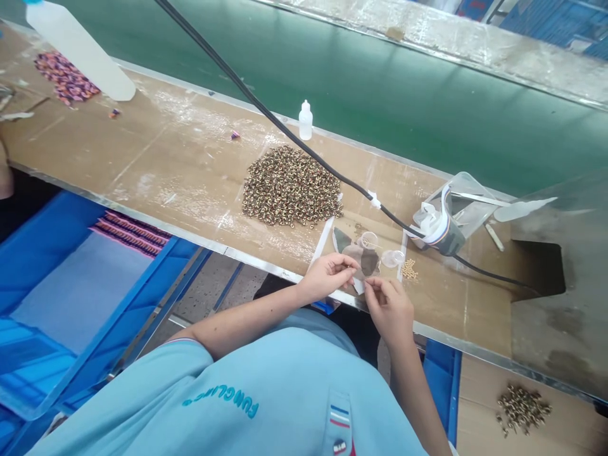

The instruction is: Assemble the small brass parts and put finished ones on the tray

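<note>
My left hand [331, 276] is over the front edge of the bench, its thumb and fingertips pinched together. My right hand [390, 306] is just to its right, thumb and index finger also pinched. Whatever lies between the fingertips is too small to make out. Right behind the hands are a small round clear dish [368, 240] and a second clear dish [392, 258], with dark patches around them on the work surface. Tiny tan pieces [409, 270] lie to the right. A large heap of small brown and gold parts [292, 187] spreads behind my left hand.
A small white dropper bottle [306, 120] stands behind the heap. A black cable [266, 111] crosses overhead to a clear container [468, 190]. A large bottle [90, 54] and purple-orange pieces [64, 77] are far left. Blue crates [118, 304] and another small heap [524, 408] are lower down.
</note>
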Demonstrator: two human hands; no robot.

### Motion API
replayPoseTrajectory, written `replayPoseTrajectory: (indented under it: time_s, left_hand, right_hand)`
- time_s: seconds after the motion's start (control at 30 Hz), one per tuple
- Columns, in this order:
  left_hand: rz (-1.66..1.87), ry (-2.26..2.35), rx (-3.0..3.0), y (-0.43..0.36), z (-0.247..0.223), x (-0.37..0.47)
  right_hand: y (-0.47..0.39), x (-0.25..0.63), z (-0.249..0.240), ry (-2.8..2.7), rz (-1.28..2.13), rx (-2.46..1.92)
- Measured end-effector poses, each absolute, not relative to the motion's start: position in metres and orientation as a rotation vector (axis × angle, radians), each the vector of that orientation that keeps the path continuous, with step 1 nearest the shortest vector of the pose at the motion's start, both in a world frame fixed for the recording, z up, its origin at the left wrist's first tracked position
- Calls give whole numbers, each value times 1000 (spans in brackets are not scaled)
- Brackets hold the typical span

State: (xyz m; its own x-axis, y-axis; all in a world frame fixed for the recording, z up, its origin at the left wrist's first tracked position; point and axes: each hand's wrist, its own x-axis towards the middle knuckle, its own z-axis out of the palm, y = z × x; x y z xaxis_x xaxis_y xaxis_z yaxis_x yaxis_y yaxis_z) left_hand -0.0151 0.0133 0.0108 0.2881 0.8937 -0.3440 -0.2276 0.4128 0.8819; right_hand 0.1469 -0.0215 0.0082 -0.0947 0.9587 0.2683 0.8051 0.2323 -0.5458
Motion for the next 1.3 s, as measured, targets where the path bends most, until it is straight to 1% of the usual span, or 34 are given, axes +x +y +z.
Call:
replayPoseTrajectory:
  time_s: [0.13,0.4,0.67,1.07,1.3]
  left_hand:
    - [814,1009,852,15,11,-9]
    - [810,1014,826,16,8,-1]
    - [850,987,812,14,5,-3]
    - [842,983,817,14,5,-4]
    - [893,973,925,13,2,-3]
  right_hand:
    - [-19,141,7,-1719,372,-1600]
    - [-14,132,-2,-1597,325,-1609]
    - [-17,130,0,-1639,338,-1569]
    - [-18,131,-8,-1728,249,-1526]
    - [-20,132,-10,-1789,173,-1480]
